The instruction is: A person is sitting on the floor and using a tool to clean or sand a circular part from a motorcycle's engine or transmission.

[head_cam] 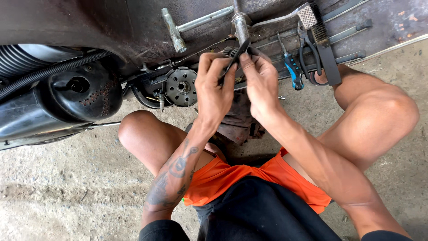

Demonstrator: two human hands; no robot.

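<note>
Rough concrete floor [67, 187], dusty, with a motorbike's underside along the top of the view. Person squats, knees spread, orange shorts.

Both hands meet in front of the bike's lower frame. Left hand [214, 89] and right hand [261, 87] pinch a thin dark strip [238, 53], held up between the fingertips, tilted, its top end near the upright metal shaft [240, 24]. Fingers of both hands are narrow, closed on the strip; left thumb and forefinger grip its lower part, right fingers [249, 67] hold just beside it. What the strip is exactly, I cannot tell.

Round engine disc with holes [180, 86] sits just left of the left hand, apart from it. Black exhaust [58, 102] lies further left. Dirty rag [238, 122] on the floor under the hands.

Handling judgement: a thin part like this wants a light, even pinch near its ends, wrists steady, kept off the shaft so it does not bend or snag.

Room: tight above, where shaft, T-handle wrench [178, 27] and brake pedal [306, 15] crowd in. To the right lie a blue-handled screwdriver [293, 69], pliers [307, 58] and wire brush [323, 44], near the right knee. Open space is downward, toward the lap and between the knees.
</note>
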